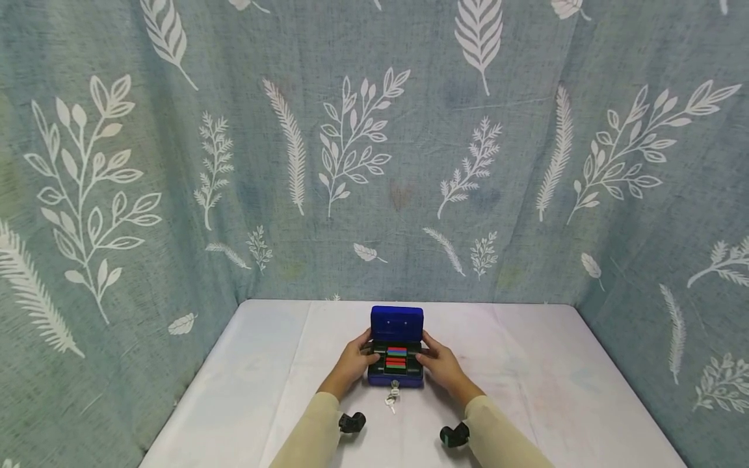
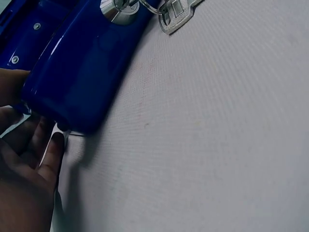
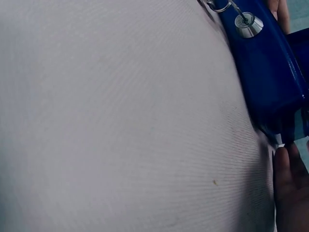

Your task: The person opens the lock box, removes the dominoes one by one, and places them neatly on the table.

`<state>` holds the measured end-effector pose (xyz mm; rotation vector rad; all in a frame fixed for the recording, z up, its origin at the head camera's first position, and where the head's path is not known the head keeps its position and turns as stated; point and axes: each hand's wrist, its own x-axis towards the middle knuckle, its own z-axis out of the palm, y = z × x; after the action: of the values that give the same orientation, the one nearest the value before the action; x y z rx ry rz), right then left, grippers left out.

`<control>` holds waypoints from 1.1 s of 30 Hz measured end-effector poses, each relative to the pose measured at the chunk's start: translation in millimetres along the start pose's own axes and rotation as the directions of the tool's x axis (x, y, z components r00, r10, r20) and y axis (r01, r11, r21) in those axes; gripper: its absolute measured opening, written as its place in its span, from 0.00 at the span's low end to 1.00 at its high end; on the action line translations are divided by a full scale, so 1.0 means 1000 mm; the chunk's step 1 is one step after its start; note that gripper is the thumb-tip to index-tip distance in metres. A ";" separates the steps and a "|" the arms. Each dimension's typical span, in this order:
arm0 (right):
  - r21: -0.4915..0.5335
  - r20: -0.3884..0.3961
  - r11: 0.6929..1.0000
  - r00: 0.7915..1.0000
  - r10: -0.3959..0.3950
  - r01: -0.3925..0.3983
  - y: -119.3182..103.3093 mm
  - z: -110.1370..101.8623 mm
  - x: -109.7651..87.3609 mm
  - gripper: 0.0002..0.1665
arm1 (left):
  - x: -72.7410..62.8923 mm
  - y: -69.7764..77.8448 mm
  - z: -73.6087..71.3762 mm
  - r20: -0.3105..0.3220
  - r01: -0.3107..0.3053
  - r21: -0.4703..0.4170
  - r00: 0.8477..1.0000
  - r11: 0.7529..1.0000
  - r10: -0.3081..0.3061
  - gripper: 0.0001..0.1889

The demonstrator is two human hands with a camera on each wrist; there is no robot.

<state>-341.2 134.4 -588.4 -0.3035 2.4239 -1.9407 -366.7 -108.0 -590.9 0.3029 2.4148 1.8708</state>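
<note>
A blue cash box (image 1: 374, 382) sits on the table with its lid (image 1: 397, 322) raised at the back. Inside it lies a black tray (image 1: 379, 368), whose middle holds several red, blue and green strips (image 1: 396, 361). My left hand (image 1: 349, 364) grips the box's left side, thumb over the rim and fingers along the outer wall. On the other side my right hand (image 1: 443, 369) holds it the same way. From the silver lock (image 3: 248, 24) at the front hangs a ring with keys (image 1: 391, 402). Both wrist views show fingers at the box's lower corners.
A white cloth covers the table (image 1: 515, 364). Behind and at both sides hangs a blue-green curtain (image 1: 398, 260) with a white leaf print. Black wrist devices (image 1: 352, 423) stick out from the cream sleeves (image 1: 313, 432).
</note>
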 end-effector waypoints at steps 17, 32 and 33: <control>-0.100 -0.016 0.992 0.997 0.074 -0.075 0.004 0.000 -0.012 0.36 | -0.012 -0.004 0.001 0.062 0.001 0.025 0.998 1.000 -0.002 0.37; -0.041 -0.011 0.992 0.993 0.120 -0.120 -0.003 -0.002 -0.012 0.36 | -0.018 -0.004 0.002 0.078 -0.071 0.151 0.995 0.986 0.060 0.39; -0.037 -0.007 0.991 0.992 0.126 -0.126 -0.004 -0.003 -0.011 0.36 | -0.018 -0.004 0.001 0.073 -0.072 0.155 0.995 0.985 0.061 0.39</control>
<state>-330.1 138.1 -585.3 -0.1427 2.4197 -1.8481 -349.4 -111.2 -596.1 0.4553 2.5402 1.6673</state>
